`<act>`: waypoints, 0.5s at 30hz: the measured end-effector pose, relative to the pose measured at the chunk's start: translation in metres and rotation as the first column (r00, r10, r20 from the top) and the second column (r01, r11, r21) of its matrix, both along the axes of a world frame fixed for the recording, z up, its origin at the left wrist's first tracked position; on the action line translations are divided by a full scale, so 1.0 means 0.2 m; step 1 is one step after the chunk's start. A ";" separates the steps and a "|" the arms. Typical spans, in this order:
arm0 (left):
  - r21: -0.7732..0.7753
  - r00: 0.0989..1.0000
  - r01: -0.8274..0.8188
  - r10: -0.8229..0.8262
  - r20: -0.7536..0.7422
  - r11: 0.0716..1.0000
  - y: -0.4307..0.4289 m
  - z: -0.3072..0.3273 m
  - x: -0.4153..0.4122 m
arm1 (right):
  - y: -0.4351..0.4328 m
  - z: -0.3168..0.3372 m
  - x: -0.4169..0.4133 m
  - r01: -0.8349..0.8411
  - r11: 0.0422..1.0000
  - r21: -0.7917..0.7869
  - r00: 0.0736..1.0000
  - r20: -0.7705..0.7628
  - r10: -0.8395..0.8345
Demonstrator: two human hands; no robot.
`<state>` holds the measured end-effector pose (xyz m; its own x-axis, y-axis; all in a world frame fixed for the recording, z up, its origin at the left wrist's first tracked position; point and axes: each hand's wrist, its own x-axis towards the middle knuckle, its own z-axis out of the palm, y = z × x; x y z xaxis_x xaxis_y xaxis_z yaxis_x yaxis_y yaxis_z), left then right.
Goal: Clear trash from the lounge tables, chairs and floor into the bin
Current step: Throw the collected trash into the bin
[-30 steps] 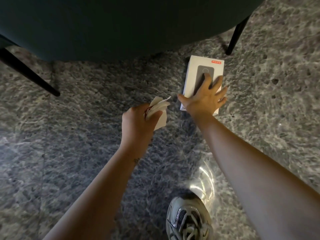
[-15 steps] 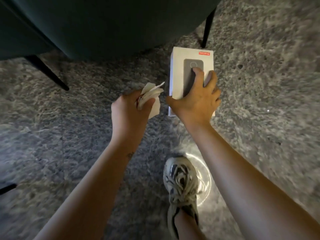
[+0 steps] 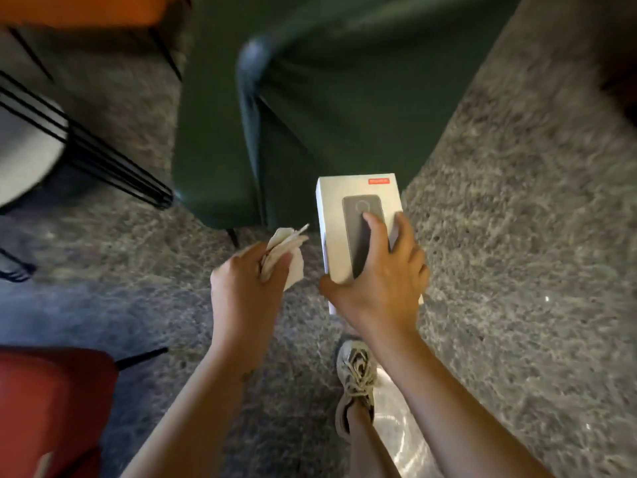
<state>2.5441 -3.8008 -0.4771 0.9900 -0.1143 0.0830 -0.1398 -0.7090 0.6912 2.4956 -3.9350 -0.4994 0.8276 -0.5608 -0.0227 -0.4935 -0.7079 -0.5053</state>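
Note:
My right hand (image 3: pixel 382 288) grips a white phone box (image 3: pixel 344 215) with a dark phone picture and a small red label, held up off the grey stone floor (image 3: pixel 517 270). Its thumb wraps the left edge and its fingers lie over the top. To its left, my left hand (image 3: pixel 241 288) holds a bunch of crumpled white paper napkins (image 3: pixel 286 250) in its fist. No bin is in view.
A dark green armchair (image 3: pixel 310 115) stands just ahead. A black wire-legged white table (image 3: pixel 27 146) is at the left, an orange seat (image 3: pixel 79 8) at top left, a red seat (image 3: pixel 51 408) at bottom left. My shoe (image 3: pixel 355 377) is below.
My right hand closed round the box and lifted it off the floor. The view rose and pulled back from the armchair's underside. The left hand kept the napkins.

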 end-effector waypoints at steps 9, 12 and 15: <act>-0.148 0.987 -0.031 0.053 0.149 0.988 0.72 1.23 -0.25 | 0.54 1.17 -0.24 -0.312 0.946 -0.091 0.947 0.054 0.318; -0.125 0.975 -0.086 0.109 0.194 0.988 1.08 1.64 -0.45 | 0.82 1.59 -0.35 -0.418 0.900 -0.123 0.897 0.099 0.431; -0.072 0.952 -0.158 0.171 0.255 0.985 1.42 1.99 -0.67 | 1.10 1.97 -0.43 -0.534 0.831 -0.157 0.823 0.125 0.553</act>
<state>2.4098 -3.5169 -0.0794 0.9385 0.0589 0.3402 -0.2031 -0.7029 0.6817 2.4103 -3.7156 -0.1060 0.9855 -0.0093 0.1691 0.0681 -0.8925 -0.4459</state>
